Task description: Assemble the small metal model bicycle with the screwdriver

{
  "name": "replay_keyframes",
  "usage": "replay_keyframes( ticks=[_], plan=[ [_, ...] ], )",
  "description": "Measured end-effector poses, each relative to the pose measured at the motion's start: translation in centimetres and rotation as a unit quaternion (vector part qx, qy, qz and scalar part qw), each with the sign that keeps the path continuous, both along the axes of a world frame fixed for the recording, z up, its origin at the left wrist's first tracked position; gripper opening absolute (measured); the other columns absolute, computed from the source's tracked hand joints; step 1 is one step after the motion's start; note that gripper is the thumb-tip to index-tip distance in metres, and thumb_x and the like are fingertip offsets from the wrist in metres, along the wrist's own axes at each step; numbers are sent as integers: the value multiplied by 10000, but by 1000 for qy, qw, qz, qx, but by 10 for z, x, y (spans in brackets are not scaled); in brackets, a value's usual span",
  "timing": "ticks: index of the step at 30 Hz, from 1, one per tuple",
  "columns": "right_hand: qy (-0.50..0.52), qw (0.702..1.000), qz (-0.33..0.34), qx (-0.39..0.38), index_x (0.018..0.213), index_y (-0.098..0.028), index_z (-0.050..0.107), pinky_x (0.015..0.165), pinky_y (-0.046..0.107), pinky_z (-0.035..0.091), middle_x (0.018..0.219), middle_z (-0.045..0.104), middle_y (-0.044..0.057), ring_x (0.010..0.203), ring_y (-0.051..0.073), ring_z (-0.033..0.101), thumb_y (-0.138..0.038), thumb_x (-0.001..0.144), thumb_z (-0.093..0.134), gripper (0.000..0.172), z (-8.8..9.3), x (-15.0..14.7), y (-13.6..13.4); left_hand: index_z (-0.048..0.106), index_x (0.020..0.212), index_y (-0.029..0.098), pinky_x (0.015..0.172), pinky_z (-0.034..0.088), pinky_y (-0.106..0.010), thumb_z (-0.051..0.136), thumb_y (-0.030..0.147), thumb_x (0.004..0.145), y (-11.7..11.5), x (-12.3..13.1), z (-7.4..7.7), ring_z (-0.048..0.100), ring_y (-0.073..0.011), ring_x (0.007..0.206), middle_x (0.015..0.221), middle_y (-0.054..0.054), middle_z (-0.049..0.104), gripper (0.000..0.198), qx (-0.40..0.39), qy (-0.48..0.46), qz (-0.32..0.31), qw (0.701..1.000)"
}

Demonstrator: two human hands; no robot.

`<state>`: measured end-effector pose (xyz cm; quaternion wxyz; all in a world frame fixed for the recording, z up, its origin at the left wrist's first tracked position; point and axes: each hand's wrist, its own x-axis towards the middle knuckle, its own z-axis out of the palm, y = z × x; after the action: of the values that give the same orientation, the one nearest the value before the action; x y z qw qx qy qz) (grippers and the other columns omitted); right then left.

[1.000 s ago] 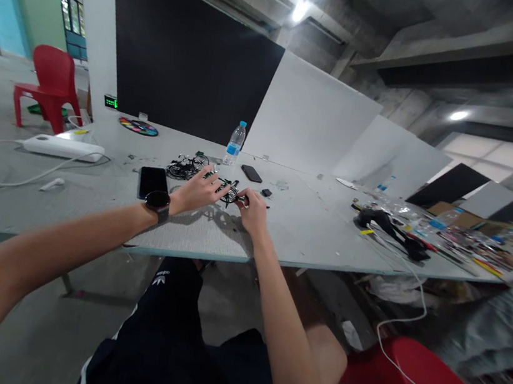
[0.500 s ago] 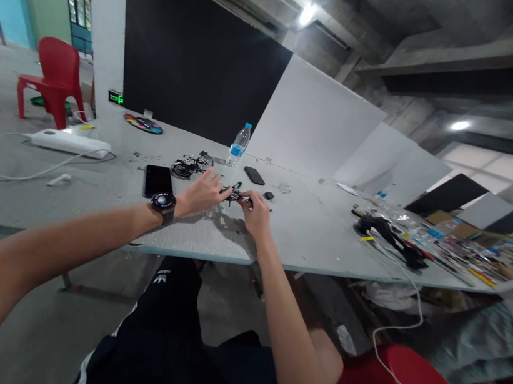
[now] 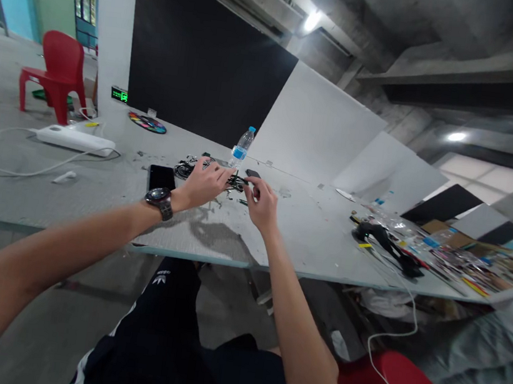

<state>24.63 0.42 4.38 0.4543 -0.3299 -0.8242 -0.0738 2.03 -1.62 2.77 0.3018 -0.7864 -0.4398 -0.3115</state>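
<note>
Between my hands is a small black wire-like model (image 3: 237, 182), raised a little over the grey table. My left hand (image 3: 207, 180) has its fingers closed on the model's left side. The thumb and index finger of my right hand (image 3: 261, 202) pinch its right end. Just behind my left hand, another black model with wheels (image 3: 185, 169) lies on the table, partly hidden by the hand. A small dark thin piece (image 3: 242, 201) lies under the held model.
Left of my hands lies a phone (image 3: 162, 177); a second dark phone (image 3: 252, 173) and a water bottle (image 3: 244, 145) are behind them. A power strip (image 3: 74, 140) is at the left, a black cabled device (image 3: 386, 247) at the right.
Both hands have lifted the black model slightly off the table. My left fingers, spread before, have closed on it. The dark piece beneath now shows.
</note>
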Motion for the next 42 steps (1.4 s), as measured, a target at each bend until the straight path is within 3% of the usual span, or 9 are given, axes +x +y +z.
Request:
replay_keyframes(
  ticks=[7,17,22,26,29,37,42],
  plan=[
    [45,998,-2,-47,1121,-202,606,697,302,440,788,626,14,674,171,546,-521,1082,492,341,3,-7,0,464,1577,81,1045,467,-474,373,351,1153,7,-2,0,652,-340,1169,1310,-224,703,511,-18,-94,-74,993],
    [118,985,-1,-127,1016,-220,554,752,320,481,916,677,63,789,192,601,-597,1022,496,381,-12,-14,4,469,1550,151,1060,525,-416,408,282,1139,20,1,-16,646,-292,1263,1384,-193,644,435,-81,-199,-183,959],
    [105,986,-6,-127,1037,-212,594,712,314,473,866,666,45,732,186,583,-589,1024,505,387,-7,-15,2,563,1453,119,986,569,-430,526,517,1096,29,0,-18,715,-311,1127,1236,-184,743,536,-195,-316,-192,909],
    [98,990,-6,-101,1091,-199,622,728,321,479,881,684,59,749,196,607,-565,1022,520,387,2,-14,-1,672,1234,139,892,579,-401,505,738,1024,28,-3,-15,734,-319,1035,1143,-169,773,656,-252,-330,-257,873],
    [105,990,-11,-93,1083,-199,647,747,326,486,902,709,72,784,204,624,-561,1019,534,385,6,-12,-2,685,1108,162,821,564,-376,498,778,998,23,-2,-12,742,-298,935,1031,-137,778,653,-277,-336,-290,852],
    [147,981,0,-127,1032,-192,739,646,295,438,745,625,11,667,161,528,-639,962,619,468,10,-8,1,625,966,203,702,498,-342,499,647,1008,19,2,-8,678,-234,732,798,-52,714,463,-311,-352,-258,844],
    [169,971,21,-169,989,-190,754,575,282,392,743,607,18,677,161,513,-775,927,593,610,1,-3,7,624,897,202,655,451,-333,471,624,1022,14,-1,-3,617,-218,700,781,-55,689,466,-293,-316,-206,879]
  ],
)
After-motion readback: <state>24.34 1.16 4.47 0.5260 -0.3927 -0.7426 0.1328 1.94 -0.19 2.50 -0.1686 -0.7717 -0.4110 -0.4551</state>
